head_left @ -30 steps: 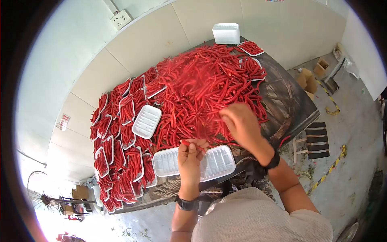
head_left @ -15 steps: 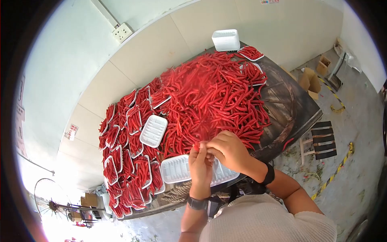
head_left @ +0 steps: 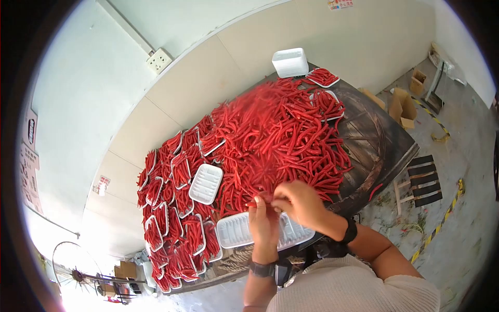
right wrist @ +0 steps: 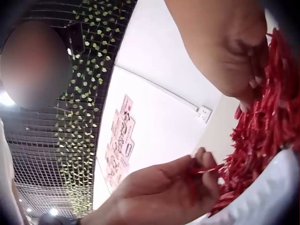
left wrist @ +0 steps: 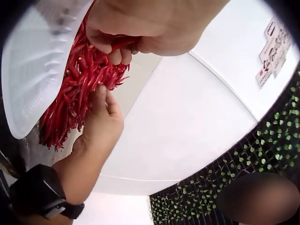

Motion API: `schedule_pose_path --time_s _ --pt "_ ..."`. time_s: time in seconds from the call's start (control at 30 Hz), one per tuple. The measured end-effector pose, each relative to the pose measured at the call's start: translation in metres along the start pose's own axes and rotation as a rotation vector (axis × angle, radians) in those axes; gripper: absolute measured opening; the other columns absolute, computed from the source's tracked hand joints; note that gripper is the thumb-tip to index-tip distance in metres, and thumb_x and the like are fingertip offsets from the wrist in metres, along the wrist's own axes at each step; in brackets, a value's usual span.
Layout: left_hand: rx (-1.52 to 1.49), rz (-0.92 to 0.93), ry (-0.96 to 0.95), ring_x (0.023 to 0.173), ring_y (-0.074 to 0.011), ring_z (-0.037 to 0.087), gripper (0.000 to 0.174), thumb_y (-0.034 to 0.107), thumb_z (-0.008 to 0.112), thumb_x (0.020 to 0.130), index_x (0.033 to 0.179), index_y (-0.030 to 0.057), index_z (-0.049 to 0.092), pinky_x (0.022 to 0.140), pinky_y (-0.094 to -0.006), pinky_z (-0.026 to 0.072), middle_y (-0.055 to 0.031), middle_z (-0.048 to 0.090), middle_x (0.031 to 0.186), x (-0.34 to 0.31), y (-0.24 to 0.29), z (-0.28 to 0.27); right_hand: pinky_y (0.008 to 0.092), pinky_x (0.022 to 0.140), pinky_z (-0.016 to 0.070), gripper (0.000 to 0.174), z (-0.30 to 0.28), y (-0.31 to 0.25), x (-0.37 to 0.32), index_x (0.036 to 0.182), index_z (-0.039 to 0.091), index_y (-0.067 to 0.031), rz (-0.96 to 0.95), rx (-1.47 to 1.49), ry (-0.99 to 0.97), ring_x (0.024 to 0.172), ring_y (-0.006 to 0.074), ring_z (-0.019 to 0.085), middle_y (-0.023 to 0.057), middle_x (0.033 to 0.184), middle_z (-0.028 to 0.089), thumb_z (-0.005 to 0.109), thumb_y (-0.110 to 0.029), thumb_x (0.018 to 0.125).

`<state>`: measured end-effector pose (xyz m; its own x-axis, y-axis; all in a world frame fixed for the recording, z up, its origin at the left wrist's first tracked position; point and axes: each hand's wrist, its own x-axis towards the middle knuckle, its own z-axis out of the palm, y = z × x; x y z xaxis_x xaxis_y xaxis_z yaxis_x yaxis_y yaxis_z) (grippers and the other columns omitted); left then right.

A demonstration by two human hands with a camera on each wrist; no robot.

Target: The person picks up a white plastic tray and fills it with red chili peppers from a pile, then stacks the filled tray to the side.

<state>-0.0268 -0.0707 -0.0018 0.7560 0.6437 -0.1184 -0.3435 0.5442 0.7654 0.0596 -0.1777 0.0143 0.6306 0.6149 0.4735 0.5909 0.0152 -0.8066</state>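
Note:
A big heap of red chilies [head_left: 280,135] covers the dark table [head_left: 374,140]. My left hand [head_left: 262,216] is raised over a white foam tray [head_left: 234,231] at the near edge and grips a small bunch of chilies [left wrist: 117,44] in curled fingers. My right hand [head_left: 297,200] meets it from the right, its fingertips [left wrist: 101,93] pinched on chilies at the edge of the heap. In the right wrist view the left hand [right wrist: 164,192] shows a thin chili [right wrist: 208,169] sticking out between thumb and finger. The tray under the hands looks empty where it shows.
Several white trays filled with chilies [head_left: 176,208] lie in rows on the left of the table. One empty tray [head_left: 206,183] rests on the heap, and a stack of trays [head_left: 289,62] stands at the far end. Cardboard boxes [head_left: 403,106] and a stool [head_left: 418,182] stand on the floor to the right.
My right hand came back from the heap to my left hand at the tray and stays there. The view has shifted slightly; both hands sit a little lower in it.

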Motion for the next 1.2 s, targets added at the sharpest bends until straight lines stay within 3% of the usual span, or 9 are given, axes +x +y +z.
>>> schedule_pose_path --time_s 0.17,0.3,0.47,0.57,0.67,0.77,0.93,1.03,1.2 --pt "0.026 0.021 -0.046 0.081 -0.0144 0.058 0.019 0.025 0.051 0.104 0.097 0.0077 0.056 0.073 -0.0305 0.0481 -0.0034 0.061 0.087 0.000 0.003 -0.013 0.0440 0.074 0.0463 0.011 0.000 0.014 0.000 0.082 0.063 -0.0072 -0.151 -0.020 -0.012 0.084 0.0335 0.059 0.0109 0.081 0.063 0.072 -0.014 0.080" --pt "0.097 0.064 0.084 0.080 -0.0156 0.059 0.020 0.025 0.052 0.103 0.093 0.0085 0.056 0.076 -0.0319 0.0502 -0.0032 0.060 0.083 -0.003 0.007 -0.012 0.0429 0.074 0.0441 0.014 -0.031 0.040 0.020 0.082 0.066 -0.0072 0.063 -0.869 0.139 0.085 0.0290 0.057 0.0079 0.084 0.060 0.075 -0.014 0.075" --pt "0.026 0.054 -0.063 0.075 -0.0154 0.055 0.022 0.025 0.051 0.104 0.090 0.0088 0.053 0.076 -0.0364 0.0533 -0.0023 0.055 0.078 0.001 0.001 -0.016 0.0412 0.072 0.0450 0.009 -0.026 0.053 0.024 0.079 0.065 -0.0070 0.017 -0.950 0.190 0.087 0.0281 0.059 0.0082 0.084 0.061 0.064 -0.011 0.071" --pt "0.041 0.066 -0.014 0.072 -0.0127 0.054 0.019 0.026 0.052 0.103 0.095 0.0097 0.055 0.072 -0.0340 0.0536 -0.0007 0.054 0.077 0.003 0.000 -0.010 0.0426 0.072 0.0453 0.009 -0.024 0.036 0.021 0.080 0.063 -0.0064 0.044 -0.835 0.195 0.082 0.0310 0.058 0.0100 0.082 0.060 0.068 -0.014 0.081" --pt "-0.023 -0.039 0.054 0.071 -0.0111 0.054 0.014 0.024 0.053 0.103 0.101 0.0111 0.057 0.070 -0.0322 0.0532 -0.0002 0.057 0.079 0.003 0.005 0.003 0.0440 0.070 0.0465 0.011 -0.004 0.012 0.006 0.081 0.062 -0.0052 0.145 -0.368 0.138 0.079 0.0342 0.060 0.0121 0.078 0.061 0.066 -0.015 0.084" --pt "0.070 -0.049 0.021 0.076 -0.0117 0.057 0.012 0.022 0.055 0.102 0.106 0.0107 0.058 0.069 -0.0312 0.0531 -0.0011 0.062 0.085 0.007 0.003 -0.007 0.0491 0.068 0.0459 0.021 0.005 0.004 -0.001 0.079 0.061 -0.0057 -0.071 -0.097 -0.028 0.076 0.0366 0.060 0.0145 0.074 0.061 0.062 -0.023 0.090" --pt "-0.037 0.010 0.047 0.081 -0.0138 0.061 0.010 0.017 0.056 0.101 0.106 0.0094 0.056 0.071 -0.0324 0.0532 -0.0024 0.063 0.091 0.005 0.010 -0.014 0.0453 0.072 0.0447 0.013 -0.013 0.032 0.045 0.082 0.063 -0.0075 -0.121 -0.449 0.236 0.084 0.0339 0.056 0.0111 0.084 0.059 0.072 -0.017 0.081" --pt "0.022 0.005 0.135 0.081 -0.0150 0.060 0.005 0.013 0.055 0.101 0.104 0.0097 0.054 0.076 -0.0342 0.0531 -0.0034 0.062 0.091 -0.001 0.014 -0.003 0.0436 0.074 0.0440 0.014 -0.012 0.056 0.061 0.084 0.062 -0.0073 -0.016 -0.825 0.146 0.088 0.0304 0.056 0.0088 0.089 0.057 0.072 -0.015 0.078" --pt "-0.026 0.023 -0.034 0.065 -0.0109 0.049 0.004 0.012 0.054 0.101 0.098 0.0096 0.052 0.066 -0.0307 0.0487 -0.0018 0.056 0.079 -0.005 0.019 -0.006 0.0410 0.073 0.0427 0.012 -0.008 0.058 0.055 0.083 0.061 -0.0092 -0.102 -0.919 0.179 0.087 0.0273 0.057 0.0072 0.084 0.059 0.067 -0.010 0.074"
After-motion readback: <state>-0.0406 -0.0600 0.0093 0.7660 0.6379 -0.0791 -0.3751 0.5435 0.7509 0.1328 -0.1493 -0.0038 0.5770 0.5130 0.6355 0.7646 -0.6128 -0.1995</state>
